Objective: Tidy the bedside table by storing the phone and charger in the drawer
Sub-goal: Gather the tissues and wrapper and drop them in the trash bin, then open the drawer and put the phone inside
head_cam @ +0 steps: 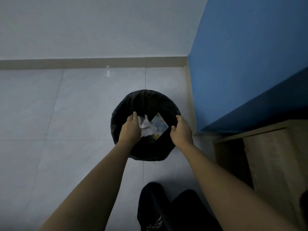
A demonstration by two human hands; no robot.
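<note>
— What's on the left?

— Pale floor (66, 105) tiles, with a grey skirting board (83, 63) along the white wall. Both bare arms reach forward and down over a round bin (126, 100) lined with a black bag, which stands on the floor.

— And the left grip?

— The left grip (131, 126) is over the left side of the bin's mouth, back of the hand up and fingers nearly straight. It's loose and isn't closed on anything. A crumpled white paper (147, 126) lies in the bin just beside it. I can't tell whether they touch.

— Anything else in there?

— A coloured card (160, 125), tilted, against the paper's right side.

— The right grip?

— The right grip (180, 130) is at the bin's right rim, with the fingers curled over the edge and the thumb towards the inside, so it has hold of the rim.

— Further right?

— A blue wall (241, 72), then a wooden table (270, 155) at the frame's edge. Dark trousers (166, 210) show at the bottom.

— The phone and charger?

— I can't tell where they are from this view.
</note>
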